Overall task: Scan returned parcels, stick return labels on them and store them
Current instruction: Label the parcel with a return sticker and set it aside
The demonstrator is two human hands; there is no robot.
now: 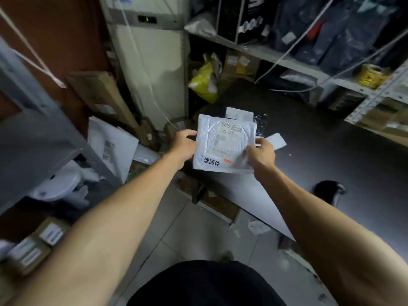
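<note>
Both hands are holding 1 white bubble-mailer parcel (225, 143) above the near corner of the black tabletop (320, 151). The left hand (184, 146) is gripping its edge at 9 o'clock, fingers curled around it. The right hand (260, 154) is pinching the edge at 3 o'clock. A white return label with black characters (215, 161) is sitting at the parcel's 7 o'clock corner. A yellow plastic bag (204, 82) is lying at 12 o'clock, beyond the parcel.

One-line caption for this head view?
Both hands, left hand and right hand, hold a white return-labelled parcel over the dark table.
</note>
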